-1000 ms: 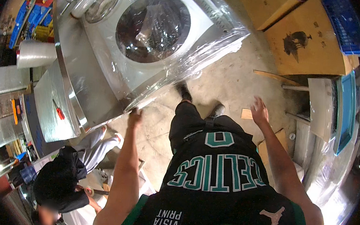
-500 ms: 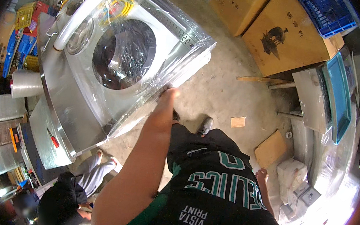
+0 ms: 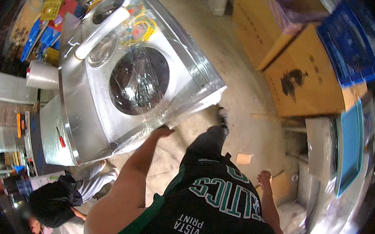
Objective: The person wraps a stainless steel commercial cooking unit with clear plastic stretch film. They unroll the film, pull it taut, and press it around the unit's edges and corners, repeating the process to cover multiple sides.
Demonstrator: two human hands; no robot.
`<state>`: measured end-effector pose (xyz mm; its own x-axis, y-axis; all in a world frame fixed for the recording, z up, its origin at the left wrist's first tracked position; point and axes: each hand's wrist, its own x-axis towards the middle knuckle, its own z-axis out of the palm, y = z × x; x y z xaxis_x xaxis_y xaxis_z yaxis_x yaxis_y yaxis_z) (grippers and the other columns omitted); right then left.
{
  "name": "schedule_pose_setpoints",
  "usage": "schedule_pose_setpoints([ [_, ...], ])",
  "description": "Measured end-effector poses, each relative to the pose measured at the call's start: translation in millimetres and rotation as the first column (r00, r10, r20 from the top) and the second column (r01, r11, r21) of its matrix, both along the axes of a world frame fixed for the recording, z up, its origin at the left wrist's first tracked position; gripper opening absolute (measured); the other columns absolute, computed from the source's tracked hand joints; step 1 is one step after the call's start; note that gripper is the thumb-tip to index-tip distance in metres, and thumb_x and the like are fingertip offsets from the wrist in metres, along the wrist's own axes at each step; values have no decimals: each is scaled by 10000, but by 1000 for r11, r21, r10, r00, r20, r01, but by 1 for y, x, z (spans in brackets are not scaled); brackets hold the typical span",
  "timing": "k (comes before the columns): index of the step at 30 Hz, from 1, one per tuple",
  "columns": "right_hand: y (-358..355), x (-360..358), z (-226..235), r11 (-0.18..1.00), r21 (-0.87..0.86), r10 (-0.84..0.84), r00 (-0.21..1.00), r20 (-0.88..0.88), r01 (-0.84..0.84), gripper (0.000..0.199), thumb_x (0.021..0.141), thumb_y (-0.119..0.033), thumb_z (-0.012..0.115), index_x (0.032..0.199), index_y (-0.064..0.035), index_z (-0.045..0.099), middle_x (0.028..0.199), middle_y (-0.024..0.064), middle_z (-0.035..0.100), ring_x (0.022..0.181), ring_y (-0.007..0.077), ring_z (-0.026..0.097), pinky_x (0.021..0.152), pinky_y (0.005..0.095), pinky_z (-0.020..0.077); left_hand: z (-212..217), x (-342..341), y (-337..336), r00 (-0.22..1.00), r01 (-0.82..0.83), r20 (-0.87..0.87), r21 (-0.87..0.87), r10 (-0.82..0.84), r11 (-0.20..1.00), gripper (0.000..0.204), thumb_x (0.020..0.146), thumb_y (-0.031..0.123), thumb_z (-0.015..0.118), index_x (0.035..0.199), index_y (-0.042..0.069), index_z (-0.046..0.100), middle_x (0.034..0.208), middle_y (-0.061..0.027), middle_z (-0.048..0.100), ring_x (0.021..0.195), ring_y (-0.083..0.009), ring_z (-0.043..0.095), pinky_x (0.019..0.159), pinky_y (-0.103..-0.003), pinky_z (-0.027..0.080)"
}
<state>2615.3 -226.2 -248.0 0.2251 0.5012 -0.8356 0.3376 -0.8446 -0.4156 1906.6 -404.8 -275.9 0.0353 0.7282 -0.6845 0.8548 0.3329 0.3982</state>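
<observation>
A stainless steel wok range (image 3: 83, 102) with round dark wells (image 3: 139, 81) fills the upper left, clear plastic film (image 3: 191, 79) stretched over it. My left hand (image 3: 163, 132) is at the film-covered edge of the range, its fingers mostly hidden, so its grip is unclear. A coil of yellow hose (image 3: 146, 29) shows beneath the film. Across the back of the range lies a white tube (image 3: 102, 33). My right hand (image 3: 264, 177) hangs at my right side, fingers curled in a loose fist with nothing visible in it.
Large cardboard boxes (image 3: 308, 83) with a blue crate (image 3: 350, 47) stand at the far right. Nearer is a light-blue tray (image 3: 350, 148). A film roll (image 3: 42, 75) and a red-handled tool (image 3: 61, 141) are left. Another person (image 3: 55, 199) sits or crouches at lower left.
I have stepped forward along the range, one foot now further ahead. My left hand has shifted along its edge. My right hand has swung forward. The view has shifted.
</observation>
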Motion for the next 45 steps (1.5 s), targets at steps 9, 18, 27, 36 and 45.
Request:
schedule_pose_setpoints([
  [9, 303, -171, 13, 780, 143, 625, 767, -145, -609, 338, 963, -208, 707, 1219, -10, 610, 972, 151, 675, 779, 218, 682, 653, 377, 589, -41, 151, 227, 892, 19, -382, 566, 242, 824, 358, 932, 378, 580, 1160, 138, 717, 1217, -214, 681, 1099, -351, 669, 899, -552, 526],
  [18, 611, -262, -12, 670, -428, -219, 388, -895, -607, 237, 970, -284, 570, 900, -62, 615, 738, 79, 572, 631, 203, 554, 586, 402, 479, -4, 164, 276, 330, -816, 537, -251, 777, 520, 246, 918, 287, 648, 1070, 105, 712, 972, -105, 696, 858, -256, 647, 768, -447, 533],
  [27, 679, -495, 46, -216, -215, 964, -243, 109, -952, 385, 959, -321, 688, 1172, 0, 667, 1170, 200, 684, 1010, 316, 678, 879, 451, 542, 22, 230, 328, -293, -956, 305, -106, 906, -273, 296, 893, 279, 706, 1083, 52, 701, 964, -126, 744, 860, -302, 683, 776, -466, 536],
  [36, 818, -790, 62, -308, -5, 951, -308, 36, -951, 397, 992, -272, 607, 1280, 1, 628, 1061, 177, 685, 921, 244, 665, 817, 392, 535, 178, 220, 488, -328, -945, 494, -155, 806, -289, 596, 883, 282, 655, 1418, 45, 542, 1399, -240, 584, 1309, -345, 561, 1101, -447, 430],
  [45, 893, -1065, 95, -97, 151, 964, -131, -232, -984, 452, 1006, -257, 639, 1369, -1, 556, 1203, 129, 660, 971, 243, 665, 838, 375, 543, 197, -234, 556, -364, -821, 630, 130, 686, -556, 353, 1093, 294, 465, 1201, 2, 633, 925, -106, 732, 746, -150, 681, 651, -290, 511],
])
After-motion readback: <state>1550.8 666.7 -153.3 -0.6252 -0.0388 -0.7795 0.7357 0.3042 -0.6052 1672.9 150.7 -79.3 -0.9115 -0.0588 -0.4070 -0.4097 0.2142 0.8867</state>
